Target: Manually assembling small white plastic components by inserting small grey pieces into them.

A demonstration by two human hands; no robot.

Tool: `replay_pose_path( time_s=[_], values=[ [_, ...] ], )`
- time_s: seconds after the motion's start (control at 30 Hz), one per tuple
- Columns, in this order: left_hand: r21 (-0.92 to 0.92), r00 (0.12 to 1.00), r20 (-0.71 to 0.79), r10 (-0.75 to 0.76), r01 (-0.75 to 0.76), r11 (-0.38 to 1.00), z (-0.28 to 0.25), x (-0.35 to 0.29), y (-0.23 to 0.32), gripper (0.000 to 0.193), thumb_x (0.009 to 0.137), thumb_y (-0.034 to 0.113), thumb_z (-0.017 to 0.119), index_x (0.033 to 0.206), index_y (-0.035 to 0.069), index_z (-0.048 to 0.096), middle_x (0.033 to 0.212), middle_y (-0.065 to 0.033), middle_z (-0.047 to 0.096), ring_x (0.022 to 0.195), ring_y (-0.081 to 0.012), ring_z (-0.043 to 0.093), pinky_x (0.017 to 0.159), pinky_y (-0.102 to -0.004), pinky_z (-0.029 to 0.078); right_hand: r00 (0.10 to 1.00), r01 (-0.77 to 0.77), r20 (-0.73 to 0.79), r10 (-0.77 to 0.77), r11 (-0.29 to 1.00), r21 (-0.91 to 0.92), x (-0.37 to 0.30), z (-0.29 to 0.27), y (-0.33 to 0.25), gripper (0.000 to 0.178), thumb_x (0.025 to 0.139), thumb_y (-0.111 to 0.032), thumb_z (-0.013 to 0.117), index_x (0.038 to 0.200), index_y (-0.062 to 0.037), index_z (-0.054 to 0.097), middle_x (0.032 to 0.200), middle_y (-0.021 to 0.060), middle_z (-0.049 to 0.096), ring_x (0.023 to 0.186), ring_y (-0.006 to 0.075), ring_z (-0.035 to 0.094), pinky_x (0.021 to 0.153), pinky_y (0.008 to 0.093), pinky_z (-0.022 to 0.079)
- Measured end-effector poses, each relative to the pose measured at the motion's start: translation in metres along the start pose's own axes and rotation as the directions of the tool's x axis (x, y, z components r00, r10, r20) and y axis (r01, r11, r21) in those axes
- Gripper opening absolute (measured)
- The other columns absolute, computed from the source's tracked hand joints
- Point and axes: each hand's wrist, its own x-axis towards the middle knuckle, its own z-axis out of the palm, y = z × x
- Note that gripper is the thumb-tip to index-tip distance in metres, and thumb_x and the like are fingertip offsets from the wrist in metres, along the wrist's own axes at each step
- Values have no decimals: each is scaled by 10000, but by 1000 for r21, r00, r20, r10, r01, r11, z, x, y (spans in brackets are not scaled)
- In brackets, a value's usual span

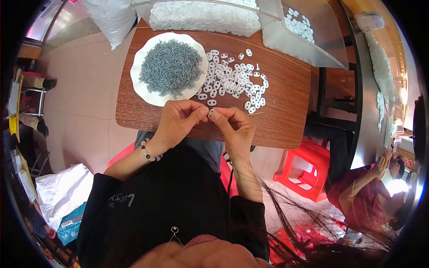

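Note:
My left hand [178, 121] and my right hand [236, 127] meet fingertip to fingertip over the near edge of the brown wooden table [277, 129]. Both are closed in a pinch on a small white two-hole plastic piece [210, 114], mostly covered by the fingers. Just beyond the hands lies a loose spread of matching white oval two-hole pieces [230, 82]. To its left stands a white scalloped plate [139, 91] heaped with small grey-blue screws or plugs [170, 67]. The exact kind of these small parts is hard to make out.
A clear bin [203, 20] full of white pieces stands at the table's far edge, beside another open bin [286, 42]. A red plastic stool [308, 172] is below right. Farther right, another person [364, 203] sits at a dark table. A white sack [109, 20] stands far left.

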Motion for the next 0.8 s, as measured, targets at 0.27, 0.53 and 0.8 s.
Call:
replay_pose_path(
  time_s=[0.27,0.53,0.8],
  values=[
    [66,1000,-6,24,-23,998,1,0,-4,168,905,151,642,931,-9,684,744,-25,660,654,-44,540,608,-189,432,998,16,-52,-20,998,-65,-2,5,1,80,830,-55,709,878,9,697,774,20,674,703,59,596,660,187,459],
    [-46,994,90,-62,66,997,-1,3,0,239,954,208,564,983,-5,667,813,-29,649,685,-44,501,633,-186,409,993,-58,-102,57,998,-10,-6,-4,0,99,827,-63,716,889,13,699,776,36,675,715,74,613,695,201,470],
    [-54,992,106,-64,70,996,2,-3,-2,191,934,143,551,1007,6,662,846,-15,657,698,-30,508,643,-183,416,986,-109,-118,116,992,62,-16,-19,6,123,829,-36,704,928,33,679,806,67,684,740,102,643,708,217,507]
  ],
)
